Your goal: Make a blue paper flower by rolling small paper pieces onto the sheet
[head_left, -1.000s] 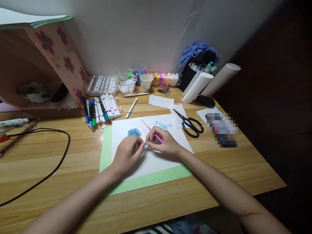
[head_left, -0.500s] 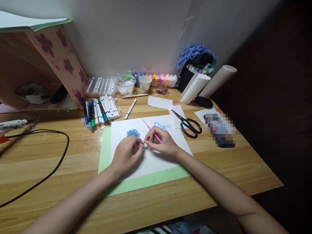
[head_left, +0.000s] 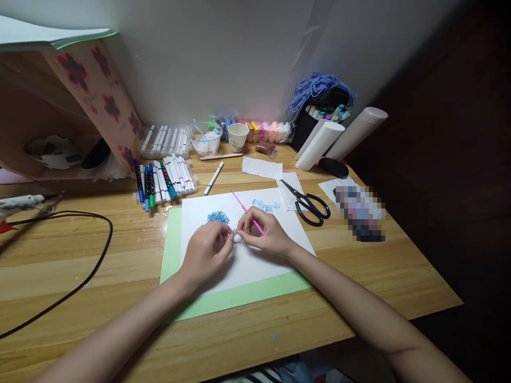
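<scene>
— What holds what on the desk?

— At the wall a clear box (head_left: 164,139) holds white markers. Beside it a bowl (head_left: 205,139) has blue and white scraps in it. I can't see into the cup (head_left: 238,136). The black holder (head_left: 309,125) is packed with markers, and yarn (head_left: 317,85) is heaped on top.

— Counts?

— One bowl, one cup, one pair of scissors (head_left: 309,205), one loose marker (head_left: 214,177) and two rolls (head_left: 319,144). There are two sheets, a white sheet (head_left: 255,260) on a green sheet (head_left: 239,300). The marker row (head_left: 165,178) is too tightly packed to count.

— And the hands?

— They meet over the white sheet. The left hand (head_left: 207,252) pinches a small pale scrap (head_left: 235,232) between fingertips. The right hand (head_left: 265,234) touches the same scrap and has its fingers closed round a pink stick (head_left: 247,211), which slants up and away. A blue pile (head_left: 218,217) lies just beside the left fingertips.

— Anything different from a moment ago?

— Hardly. Both hands are on the same spot, the stick keeps its slant, and nothing on the desk has moved.
</scene>
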A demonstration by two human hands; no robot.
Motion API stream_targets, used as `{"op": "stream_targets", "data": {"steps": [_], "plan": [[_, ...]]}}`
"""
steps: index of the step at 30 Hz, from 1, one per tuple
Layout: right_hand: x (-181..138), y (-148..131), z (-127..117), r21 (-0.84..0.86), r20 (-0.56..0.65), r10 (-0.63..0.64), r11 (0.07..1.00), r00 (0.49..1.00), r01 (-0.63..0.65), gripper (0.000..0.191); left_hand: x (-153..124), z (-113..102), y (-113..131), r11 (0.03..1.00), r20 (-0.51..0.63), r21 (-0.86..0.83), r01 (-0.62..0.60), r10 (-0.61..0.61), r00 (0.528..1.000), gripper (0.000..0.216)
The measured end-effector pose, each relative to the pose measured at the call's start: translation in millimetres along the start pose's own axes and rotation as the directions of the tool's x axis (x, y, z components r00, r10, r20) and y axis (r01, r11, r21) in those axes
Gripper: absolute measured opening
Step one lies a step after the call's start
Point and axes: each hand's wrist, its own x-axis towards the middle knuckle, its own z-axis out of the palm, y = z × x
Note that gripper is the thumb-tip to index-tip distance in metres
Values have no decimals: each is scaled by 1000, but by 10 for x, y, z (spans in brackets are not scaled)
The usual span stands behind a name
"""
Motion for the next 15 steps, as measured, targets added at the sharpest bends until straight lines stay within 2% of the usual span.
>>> {"op": "stream_targets", "data": {"steps": [15], "plan": [[-20, 3, -14, -113, 113, 13, 994, 994, 0, 14, -20, -3, 17, 999, 18, 33, -36, 35, 999, 9]]}}
